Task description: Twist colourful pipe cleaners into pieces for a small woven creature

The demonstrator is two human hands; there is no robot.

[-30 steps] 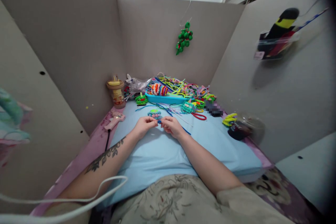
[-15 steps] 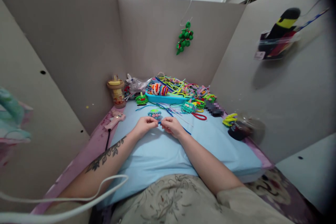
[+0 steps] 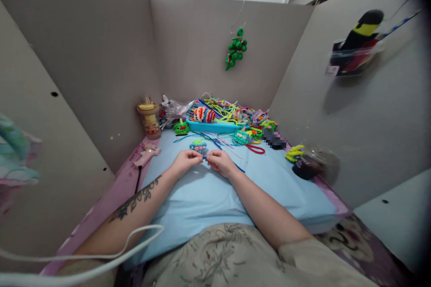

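Observation:
In the middle of the table, my left hand and my right hand are close together with their fingertips pinched. A short bit of blue strand shows between the fingertips, and both hands appear to grip it. Just beyond them is a small knotted piece in blue, pink and lime green. Whether it joins the blue strand is hidden by my fingers. Loose blue and pale strands lie behind the hands, and one dark blue length comes out past my right hand.
At the back stands a turquoise tray heaped with colourful strands. Knotted figures, one green and one teal, sit beside it. A pink glue gun and a lidded cup are left. A dark-based container stands right; a white cable crosses the foreground.
Both hands keep almost the same pinched pose. The view has shifted very slightly; nothing was visibly taken hold of or let go.

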